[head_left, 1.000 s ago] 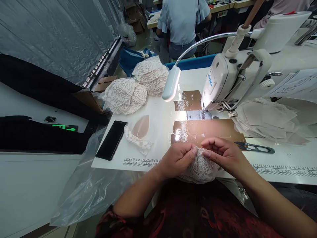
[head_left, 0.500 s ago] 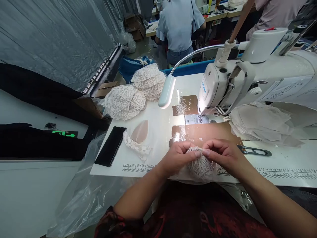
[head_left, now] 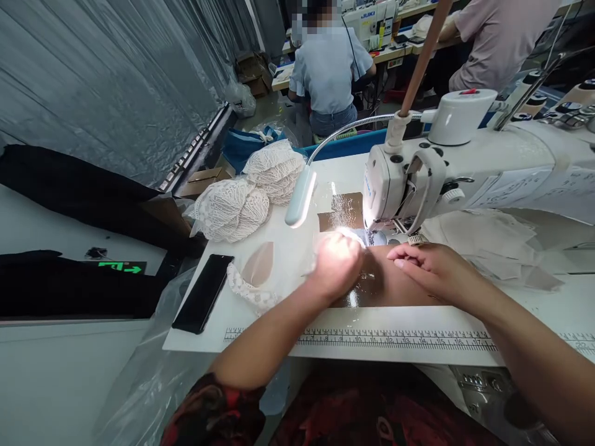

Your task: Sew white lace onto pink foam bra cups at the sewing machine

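Note:
My left hand (head_left: 338, 263) is closed in a fist under the bright lamp, just left of the sewing machine's (head_left: 385, 198) needle area. Pale sheer cloth (head_left: 304, 257) shows at its left side; glare and the fingers hide most of the lace piece in its grip. My right hand (head_left: 425, 266) lies in front of the presser foot, fingers curled and thumb against the forefinger; whatever is between them I cannot make out. Beneath both hands lies a brown, tape-covered board (head_left: 395, 288).
Two stacks of white lace cups (head_left: 232, 209) (head_left: 274, 170) stand at the back left. Nearer are a beige cup (head_left: 259, 263), a lace strip (head_left: 244, 290) and a black phone (head_left: 203, 293). Pale fabric pieces (head_left: 483, 238) lie right. A lamp (head_left: 301, 197) hangs low. A co-worker (head_left: 328, 74) sits ahead.
Both hands have moved forward from the table's front edge to the needle area, taking the lace piece along. They have drawn apart; the lamp now lights my left hand. The view has shifted slightly.

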The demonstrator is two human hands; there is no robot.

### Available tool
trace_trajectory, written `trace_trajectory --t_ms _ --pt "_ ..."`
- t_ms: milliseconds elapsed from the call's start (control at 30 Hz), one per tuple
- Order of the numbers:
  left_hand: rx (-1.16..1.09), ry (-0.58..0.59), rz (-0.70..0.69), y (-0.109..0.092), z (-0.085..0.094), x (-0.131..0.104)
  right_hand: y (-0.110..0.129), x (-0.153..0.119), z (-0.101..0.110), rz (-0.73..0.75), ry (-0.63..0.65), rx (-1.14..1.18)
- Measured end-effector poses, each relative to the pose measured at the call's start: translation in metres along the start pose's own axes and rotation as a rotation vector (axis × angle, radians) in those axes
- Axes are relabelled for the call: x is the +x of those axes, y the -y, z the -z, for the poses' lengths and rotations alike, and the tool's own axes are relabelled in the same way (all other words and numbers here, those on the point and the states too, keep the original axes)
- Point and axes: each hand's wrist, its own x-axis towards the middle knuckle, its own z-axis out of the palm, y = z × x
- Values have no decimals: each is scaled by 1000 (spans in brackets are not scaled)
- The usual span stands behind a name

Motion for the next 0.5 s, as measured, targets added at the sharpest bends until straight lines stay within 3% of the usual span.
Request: trace_trajectory --t_ms 100,200,367,500 --pt "25 77 -37 -28 -22 7 -1 15 -9 39 17 -128" --pt "8 141 -63 -39 -15 -2 -5 18 -24 154 18 -149" --pt "-285 191 -71 -15 7 -9 -12 13 -46 274 19 -390" --pt "-407 110 -129 4 -6 -4 -15 12 -53 330 -49 -573"
